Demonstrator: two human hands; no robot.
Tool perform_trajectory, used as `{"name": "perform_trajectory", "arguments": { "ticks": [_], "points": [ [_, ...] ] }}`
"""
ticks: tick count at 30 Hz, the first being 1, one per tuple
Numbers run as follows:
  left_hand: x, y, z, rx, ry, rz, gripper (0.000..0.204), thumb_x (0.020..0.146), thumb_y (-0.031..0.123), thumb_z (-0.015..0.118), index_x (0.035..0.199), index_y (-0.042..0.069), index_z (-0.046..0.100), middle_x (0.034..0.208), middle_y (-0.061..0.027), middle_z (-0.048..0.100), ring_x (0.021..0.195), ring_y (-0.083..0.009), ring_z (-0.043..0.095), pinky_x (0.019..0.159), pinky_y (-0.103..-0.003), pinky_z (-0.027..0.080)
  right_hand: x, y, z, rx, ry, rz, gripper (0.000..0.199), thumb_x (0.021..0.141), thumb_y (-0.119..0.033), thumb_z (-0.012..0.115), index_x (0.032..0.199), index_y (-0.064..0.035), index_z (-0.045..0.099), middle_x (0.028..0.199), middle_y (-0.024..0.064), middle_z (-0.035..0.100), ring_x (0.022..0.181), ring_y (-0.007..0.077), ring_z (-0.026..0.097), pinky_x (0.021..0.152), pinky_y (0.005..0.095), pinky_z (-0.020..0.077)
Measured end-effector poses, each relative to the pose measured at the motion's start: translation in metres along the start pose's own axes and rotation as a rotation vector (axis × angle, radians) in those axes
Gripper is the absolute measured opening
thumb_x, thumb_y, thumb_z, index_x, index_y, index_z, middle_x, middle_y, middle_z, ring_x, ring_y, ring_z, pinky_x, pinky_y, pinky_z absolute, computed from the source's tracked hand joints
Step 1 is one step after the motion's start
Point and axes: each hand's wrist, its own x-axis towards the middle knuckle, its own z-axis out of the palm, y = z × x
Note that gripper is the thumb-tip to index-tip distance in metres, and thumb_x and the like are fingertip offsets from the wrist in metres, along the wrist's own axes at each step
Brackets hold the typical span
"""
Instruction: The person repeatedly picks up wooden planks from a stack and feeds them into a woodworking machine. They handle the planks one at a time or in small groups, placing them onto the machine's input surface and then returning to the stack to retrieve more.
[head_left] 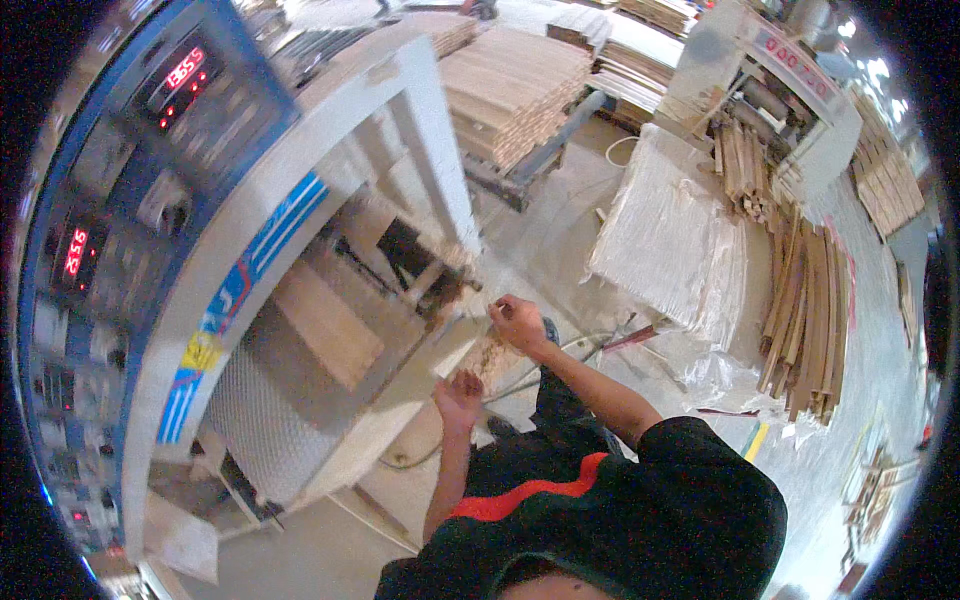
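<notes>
Wood strip [487,352] is pinched between your two hands right at the big machine's [300,230] open mouth, right hand [517,322] clamped up top, left hand [459,398] cupped under, bare floor [560,240] beyond.

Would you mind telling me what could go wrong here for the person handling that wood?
1. Both hands, left hand and right hand, hold the wood piece close to the machine opening; fingers might get caught.
2. Loose strips and plastic sheet on the floor could cause tripping.
</notes>
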Motion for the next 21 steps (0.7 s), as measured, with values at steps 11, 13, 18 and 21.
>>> {"name": "perform_trajectory", "arguments": {
  "ticks": [11, 13, 18, 21],
  "points": [
    [0.085, -0.048, 0.085, 0.456, 0.406, -0.034, 0.034, 0.084, 0.034, 0.059, 0.105, 0.008, 0.053, 0.1, -0.0095, 0.056, 0.086, -0.026, 0.056, 0.078, -0.043, 0.048, 0.308, 0.077, -0.107, -0.292, 0.303, -0.093, 0.071, 0.07, -0.048, 0.071, 0.122, -0.005, 0.049, 0.113, 0.0244, 0.053, 0.106, 0.0381, 0.05, 0.087, 0.0448, 0.0427],
    [0.1, -0.055, 0.095, 0.504, 0.394, -0.004, 0.034, 0.084, 0.033, 0.058, 0.106, 0.008, 0.053, 0.1, -0.01, 0.056, 0.086, -0.0262, 0.056, 0.078, -0.042, 0.048, 0.357, 0.059, -0.119, -0.282, 0.271, -0.067, 0.084, 0.066, -0.051, 0.073, 0.129, -0.0043, 0.042, 0.123, 0.0285, 0.044, 0.113, 0.0432, 0.043, 0.092, 0.0477, 0.0386],
    [0.129, -0.087, 0.133, 0.6, 0.478, 0.053, 0.034, 0.086, 0.034, 0.055, 0.108, 0.009, 0.052, 0.101, -0.0102, 0.056, 0.086, -0.0268, 0.055, 0.078, -0.042, 0.048, 0.458, 0.048, -0.129, -0.326, 0.325, 0.079, 0.104, 0.058, -0.055, 0.077, 0.136, -0.0041, 0.03, 0.129, 0.0324, 0.035, 0.119, 0.0461, 0.035, 0.097, 0.0551, 0.0304],
    [0.143, -0.098, 0.143, 0.605, 0.472, 0.059, 0.033, 0.087, 0.035, 0.053, 0.109, 0.01, 0.053, 0.104, -0.0102, 0.055, 0.086, -0.0268, 0.055, 0.079, -0.041, 0.048, 0.485, 0.039, -0.124, -0.29, 0.273, 0.142, 0.112, 0.056, -0.06, 0.075, 0.14, -0.0054, 0.024, 0.134, 0.0323, 0.031, 0.125, 0.0471, 0.03, 0.102, 0.0582, 0.0241]
  ]
}}
